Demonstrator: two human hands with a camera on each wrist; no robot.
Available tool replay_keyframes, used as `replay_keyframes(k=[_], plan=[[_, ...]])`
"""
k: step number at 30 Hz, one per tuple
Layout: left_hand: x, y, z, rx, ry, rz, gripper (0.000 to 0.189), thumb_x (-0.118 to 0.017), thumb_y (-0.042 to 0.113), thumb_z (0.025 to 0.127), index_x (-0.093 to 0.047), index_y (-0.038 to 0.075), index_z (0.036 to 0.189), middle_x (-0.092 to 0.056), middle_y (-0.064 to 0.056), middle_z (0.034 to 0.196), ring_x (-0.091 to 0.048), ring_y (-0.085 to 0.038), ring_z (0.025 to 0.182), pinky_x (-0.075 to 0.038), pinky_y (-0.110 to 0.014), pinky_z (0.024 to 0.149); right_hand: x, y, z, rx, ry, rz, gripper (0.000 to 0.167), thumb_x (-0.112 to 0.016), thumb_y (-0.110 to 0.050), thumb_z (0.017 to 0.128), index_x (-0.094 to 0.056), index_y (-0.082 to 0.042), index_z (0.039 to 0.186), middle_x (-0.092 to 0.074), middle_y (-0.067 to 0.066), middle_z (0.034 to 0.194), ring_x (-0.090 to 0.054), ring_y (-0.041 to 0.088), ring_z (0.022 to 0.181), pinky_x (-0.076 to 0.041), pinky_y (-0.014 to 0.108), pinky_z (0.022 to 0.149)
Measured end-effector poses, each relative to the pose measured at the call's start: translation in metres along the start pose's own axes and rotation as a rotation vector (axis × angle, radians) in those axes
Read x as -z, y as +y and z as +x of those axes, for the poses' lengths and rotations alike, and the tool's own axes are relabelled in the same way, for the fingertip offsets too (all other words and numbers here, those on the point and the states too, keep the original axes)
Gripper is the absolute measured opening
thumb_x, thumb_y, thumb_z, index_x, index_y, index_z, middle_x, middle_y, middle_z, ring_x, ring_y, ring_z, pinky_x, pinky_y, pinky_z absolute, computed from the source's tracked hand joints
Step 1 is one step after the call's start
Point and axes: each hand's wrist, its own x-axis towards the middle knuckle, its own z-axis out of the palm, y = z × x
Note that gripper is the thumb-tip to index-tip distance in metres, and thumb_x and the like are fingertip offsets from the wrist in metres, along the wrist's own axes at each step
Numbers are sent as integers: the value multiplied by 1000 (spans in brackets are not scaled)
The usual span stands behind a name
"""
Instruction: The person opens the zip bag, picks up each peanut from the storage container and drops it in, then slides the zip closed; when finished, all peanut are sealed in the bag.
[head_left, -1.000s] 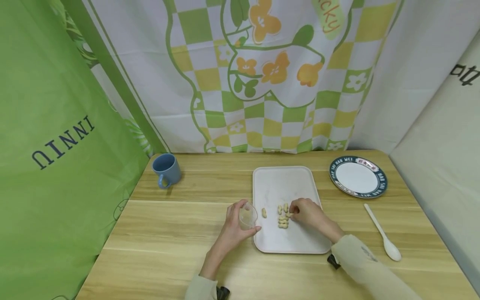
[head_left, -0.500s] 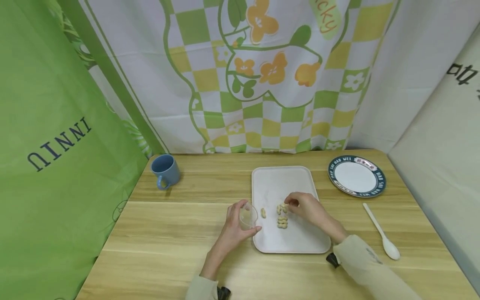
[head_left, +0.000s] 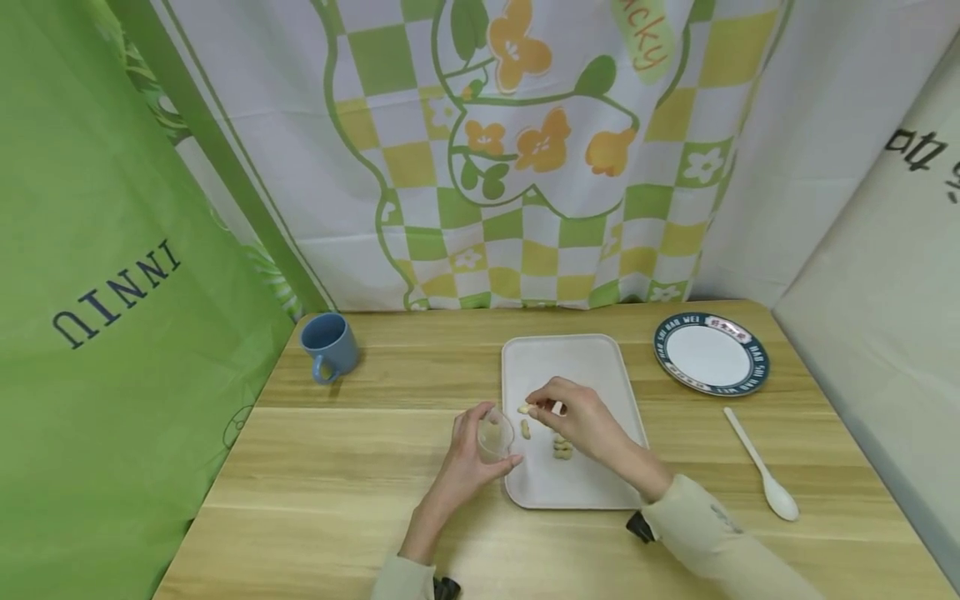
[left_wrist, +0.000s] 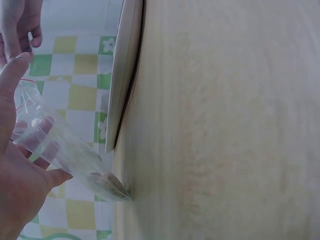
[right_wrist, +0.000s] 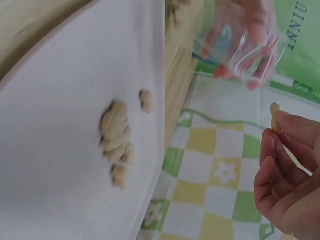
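Observation:
My left hand [head_left: 467,454] holds a clear zip bag [left_wrist: 65,145] with its mouth spread, at the left edge of the white tray [head_left: 566,358]. Peanuts [left_wrist: 107,184] lie in the bag's bottom corner, near the tabletop. Between thumb and fingertips, my right hand [head_left: 588,421] pinches one unshelled peanut [right_wrist: 274,117], raised over the tray and close to the bag's mouth. Below it, a single peanut [head_left: 525,429] lies near the tray's left side. A cluster of several peanuts [right_wrist: 115,130] sits mid-tray, partly hidden by the right hand in the head view.
A blue mug [head_left: 330,346] stands at the back left of the wooden table [head_left: 345,475]. At the right are a dark-rimmed plate [head_left: 711,354] and a white spoon [head_left: 765,471]. A checked curtain [head_left: 517,225] hangs behind the table, with green cloth [head_left: 90,400] on the left.
My right hand has picked a peanut from the group on the tray and carried it left toward the bag. The left hand and bag have stayed nearly still.

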Motion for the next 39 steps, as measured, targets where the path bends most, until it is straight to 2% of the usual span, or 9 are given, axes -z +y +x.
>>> replay_keyframes(k=[4,10,16,24,28,31,33,36,39], plan=[[0,1,0,9,-5,-17,82,-82,33,76,-35,13,140,-42,-11,131,-41,-28,123,-43,-50,96,-7,-12,3,54,-24,-2,17,-77,-4,80,-71,-6,95,-65,-3,85,-60,11,76,-51,29,63],[0,2,0,12,-13,-30,80,-81,35,77,-34,16,140,-40,-11,131,-41,-27,122,-43,-51,95,-16,-15,3,90,-39,-36,18,-78,-3,78,-70,-7,94,-64,-2,87,-61,14,77,-50,24,66],[1,2,-1,5,-13,-36,80,-80,35,78,-33,16,140,-39,-11,133,-40,-27,123,-43,-51,96,-25,-18,3,131,-65,-56,18,-78,-4,78,-71,-7,94,-64,-1,90,-61,14,80,-54,28,68],[1,4,-3,23,-30,-63,82,-80,35,78,-32,15,142,-37,-13,135,-39,-31,125,-42,-53,97,-31,-19,0,116,-120,-52,21,-77,-5,80,-71,-5,99,-65,1,91,-61,13,78,-54,28,65],[-1,4,-2,11,-15,-38,82,-81,32,77,-33,14,141,-39,-12,134,-39,-29,125,-42,-53,98,-23,-12,0,53,-74,-59,15,-73,-8,84,-71,-7,100,-65,-3,87,-59,9,76,-51,25,64],[0,4,-1,0,-3,-14,83,-82,30,76,-34,12,141,-40,-12,133,-40,-28,125,-42,-52,99,-13,-1,3,-43,-20,-87,13,-70,-8,87,-71,-6,100,-64,-4,83,-58,8,73,-48,24,62],[0,4,-1,2,2,-8,83,-82,30,76,-34,11,141,-41,-12,132,-41,-28,124,-41,-52,100,-7,9,5,-134,-14,-120,12,-69,-9,88,-71,-5,100,-64,-3,82,-58,9,72,-47,25,60],[0,4,-1,21,2,-13,83,-82,32,76,-35,14,141,-41,-12,131,-43,-29,123,-42,-51,100,0,26,6,-288,-68,-188,11,-69,-10,88,-71,-4,98,-63,-1,79,-57,12,70,-47,28,57],[0,4,-3,41,-5,-26,83,-82,33,75,-34,15,141,-40,-13,131,-44,-29,122,-42,-51,99,2,43,2,-412,-165,-256,11,-69,-10,87,-71,-3,96,-63,2,77,-56,15,67,-46,31,56]])
